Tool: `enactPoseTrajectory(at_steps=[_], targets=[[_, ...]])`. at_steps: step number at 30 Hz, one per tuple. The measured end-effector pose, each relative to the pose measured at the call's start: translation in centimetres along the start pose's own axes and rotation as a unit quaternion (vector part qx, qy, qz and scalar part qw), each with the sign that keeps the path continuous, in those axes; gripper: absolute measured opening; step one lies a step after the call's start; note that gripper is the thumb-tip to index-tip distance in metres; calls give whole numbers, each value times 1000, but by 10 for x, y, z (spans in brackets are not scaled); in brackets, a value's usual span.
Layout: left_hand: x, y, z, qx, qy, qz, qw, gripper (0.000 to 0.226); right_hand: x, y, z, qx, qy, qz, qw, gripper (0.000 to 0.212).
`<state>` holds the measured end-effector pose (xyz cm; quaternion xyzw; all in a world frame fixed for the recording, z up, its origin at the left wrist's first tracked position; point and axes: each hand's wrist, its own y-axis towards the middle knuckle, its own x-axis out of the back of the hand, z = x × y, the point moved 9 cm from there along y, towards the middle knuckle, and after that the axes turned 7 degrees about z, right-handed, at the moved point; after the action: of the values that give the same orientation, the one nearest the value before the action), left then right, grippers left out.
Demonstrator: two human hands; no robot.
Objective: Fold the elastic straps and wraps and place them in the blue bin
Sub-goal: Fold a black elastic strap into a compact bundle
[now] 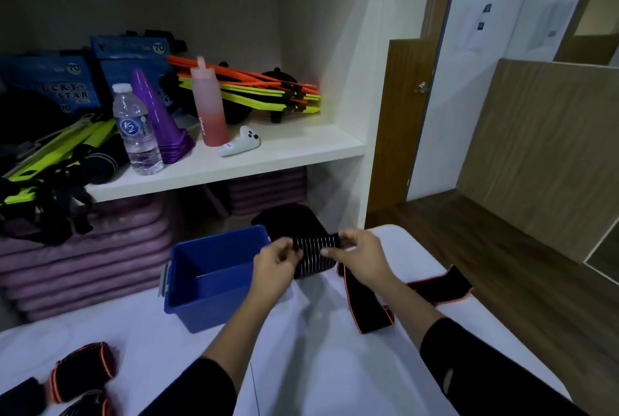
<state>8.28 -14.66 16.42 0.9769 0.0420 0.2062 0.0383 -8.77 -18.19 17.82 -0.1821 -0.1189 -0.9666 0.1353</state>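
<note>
A black elastic wrap with thin white stripes (316, 254) is held up between both hands just right of the blue bin (207, 295). My left hand (276, 263) pinches its left edge and my right hand (360, 256) pinches its right edge. The bin stands open on the white table (318, 365), and the part of its inside that I can see looks bare. A black strap with orange edging (371, 306) lies unfolded on the table to the right, under my right forearm. More black and orange wraps (82, 370) lie rolled at the table's near left corner.
Behind the table a white shelf (234, 161) carries a water bottle (137, 130), purple cones (160, 117), a pink bottle (209, 104), a white controller (241, 146) and orange and yellow ladders (254, 89). Purple mats (83, 268) are stacked below. A wooden door (407, 120) stands at right.
</note>
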Motion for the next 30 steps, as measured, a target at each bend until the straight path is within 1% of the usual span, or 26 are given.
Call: enactPoseTrajectory(at_steps=[3, 8, 10, 12, 13, 19, 23, 25, 27, 30], targets=[[-23, -37, 58, 60, 28, 55, 996, 9, -33, -43, -55, -50, -27, 41, 998, 24], [-54, -106, 123, 125, 51, 143, 981, 16, -86, -124, -129, -154, -26, 103, 982, 19], [-61, -131, 141, 144, 54, 160, 975, 23, -103, -153, -147, -186, -23, 129, 974, 20], [-66, -152, 160, 168, 52, 170, 970, 33, -117, -177, -156, -202, -19, 155, 967, 15], [-68, -162, 168, 180, 48, 175, 967, 34, -122, -187, -157, -205, -24, 161, 965, 14], [-78, -206, 199, 209, 54, 174, 961, 29, -140, -231, -171, -236, -54, 153, 958, 15], [-79, -225, 215, 251, 44, 156, 954, 17, -144, -248, -185, -264, -114, 146, 947, 18], [-81, -229, 218, 252, 58, 158, 953, 13, -144, -254, -188, -275, -129, 139, 943, 24], [-82, -231, 219, 249, 71, 157, 953, 7, -144, -257, -190, -282, -131, 129, 942, 25], [-86, -233, 219, 237, 82, 157, 955, 10, -144, -260, -192, -294, -130, 118, 940, 28]])
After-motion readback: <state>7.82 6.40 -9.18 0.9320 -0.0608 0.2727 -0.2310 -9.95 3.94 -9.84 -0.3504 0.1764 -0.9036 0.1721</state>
